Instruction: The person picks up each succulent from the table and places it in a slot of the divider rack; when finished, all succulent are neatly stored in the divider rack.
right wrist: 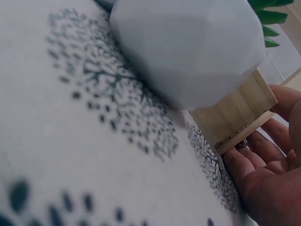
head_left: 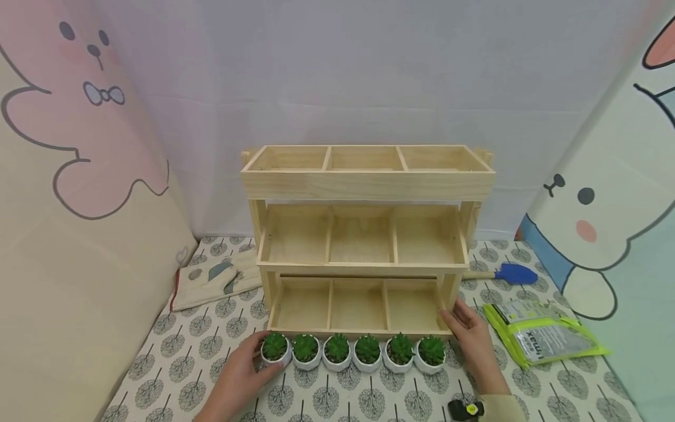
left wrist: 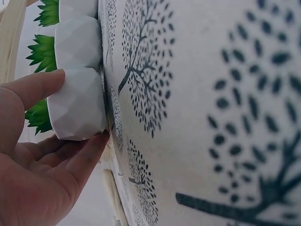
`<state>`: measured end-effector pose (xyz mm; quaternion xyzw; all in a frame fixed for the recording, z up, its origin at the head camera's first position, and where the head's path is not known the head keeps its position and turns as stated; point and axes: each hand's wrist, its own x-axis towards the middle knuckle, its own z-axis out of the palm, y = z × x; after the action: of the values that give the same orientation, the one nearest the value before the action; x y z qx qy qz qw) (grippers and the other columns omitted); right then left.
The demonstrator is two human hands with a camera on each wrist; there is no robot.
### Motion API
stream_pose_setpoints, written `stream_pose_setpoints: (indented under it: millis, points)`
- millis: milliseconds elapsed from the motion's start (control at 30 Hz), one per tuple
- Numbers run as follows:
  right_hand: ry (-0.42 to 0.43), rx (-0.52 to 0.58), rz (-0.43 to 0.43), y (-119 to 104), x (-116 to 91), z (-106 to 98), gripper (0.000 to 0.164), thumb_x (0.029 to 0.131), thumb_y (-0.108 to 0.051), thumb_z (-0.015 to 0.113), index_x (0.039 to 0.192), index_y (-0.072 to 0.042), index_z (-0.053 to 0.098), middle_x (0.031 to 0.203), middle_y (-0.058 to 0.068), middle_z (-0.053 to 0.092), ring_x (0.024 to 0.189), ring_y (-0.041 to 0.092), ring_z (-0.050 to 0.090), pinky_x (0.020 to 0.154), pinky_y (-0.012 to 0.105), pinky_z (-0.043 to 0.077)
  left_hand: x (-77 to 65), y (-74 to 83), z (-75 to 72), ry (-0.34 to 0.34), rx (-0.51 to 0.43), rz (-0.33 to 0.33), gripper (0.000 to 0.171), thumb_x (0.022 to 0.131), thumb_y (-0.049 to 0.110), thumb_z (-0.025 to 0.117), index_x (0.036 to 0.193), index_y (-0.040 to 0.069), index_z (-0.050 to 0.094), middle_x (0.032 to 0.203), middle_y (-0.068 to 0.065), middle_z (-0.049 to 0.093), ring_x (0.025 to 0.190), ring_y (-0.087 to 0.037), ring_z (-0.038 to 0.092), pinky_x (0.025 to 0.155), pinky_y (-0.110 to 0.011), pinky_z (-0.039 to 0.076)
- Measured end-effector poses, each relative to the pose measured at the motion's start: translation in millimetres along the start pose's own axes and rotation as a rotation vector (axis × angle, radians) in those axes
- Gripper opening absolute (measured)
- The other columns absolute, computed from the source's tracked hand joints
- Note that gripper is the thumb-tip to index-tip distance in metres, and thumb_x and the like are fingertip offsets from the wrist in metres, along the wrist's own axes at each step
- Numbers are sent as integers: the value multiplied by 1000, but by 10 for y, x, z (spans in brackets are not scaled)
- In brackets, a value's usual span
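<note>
Several small potted succulents in white faceted pots stand in a row before a three-tier wooden rack [head_left: 369, 186]. Around the leftmost potted succulent [head_left: 275, 347], my left hand [head_left: 244, 368] has its thumb on one side and its fingers on the other. The left wrist view shows that white pot [left wrist: 77, 103] between thumb and fingers, its base at the cloth. My right hand [head_left: 471, 340] grips the right end of the rack's lowest box, thumb at its upper edge and fingers low on its side. Near it is the rightmost succulent [head_left: 431, 350], whose pot [right wrist: 188, 52] looms large in the right wrist view.
A bright green-yellow bag [head_left: 545, 334] lies to the right, with a blue-bladed shovel [head_left: 515, 274] behind it. Pale gloves [head_left: 211, 281] rest at the left. Tree-print cloth [head_left: 179, 366] covers the table, and fabric walls [head_left: 337, 70] enclose the back and sides.
</note>
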<state>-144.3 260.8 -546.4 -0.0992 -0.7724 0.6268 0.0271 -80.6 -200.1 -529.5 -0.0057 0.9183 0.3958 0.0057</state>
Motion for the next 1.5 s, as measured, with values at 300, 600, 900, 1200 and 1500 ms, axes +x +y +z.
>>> stream_pose_setpoints:
  millis: [300, 600, 900, 1200, 1500]
  points:
    - [8, -10, 24, 18, 20, -12, 65, 90, -38, 65, 147, -26, 37, 149, 5, 36, 134, 26, 39, 98, 29, 42, -4, 30, -30, -12, -25, -3, 70, 72, 28, 84, 131, 9, 52, 120, -6, 61, 109, -20, 60, 89, -30, 52]
    - [1, -7, 10, 50, 22, -31, 65, 89, -38, 65, 147, -26, 36, 149, 6, 36, 133, 27, 39, 97, 26, 42, -26, 74, -70, 12, -70, 10, 68, 70, 17, 83, 130, 8, 53, 123, -5, 60, 112, -20, 59, 92, -29, 50]
    - [-15, -3, 1, 59, 26, -37, 67, 89, -39, 64, 148, -24, 35, 149, 9, 36, 133, 28, 39, 93, 23, 44, -36, 153, -151, 63, 10, 9, 65, 70, 22, 82, 129, 15, 55, 118, 1, 60, 105, -15, 59, 89, -33, 52]
    - [-7, -18, 18, 78, 59, -25, 67, 89, -40, 65, 147, -26, 36, 149, 7, 36, 134, 27, 39, 95, 26, 45, -2, 214, -224, 101, -19, 47, 64, 69, 16, 82, 127, 12, 55, 118, -2, 62, 106, -19, 60, 89, -35, 52]
    - [-12, 4, 9, 74, 59, -9, 66, 90, -38, 65, 147, -23, 36, 149, 8, 37, 133, 27, 40, 92, 20, 46, 63, 239, -263, 144, -26, 100, 66, 70, 16, 82, 129, 11, 53, 120, -2, 60, 106, -18, 60, 89, -33, 52]
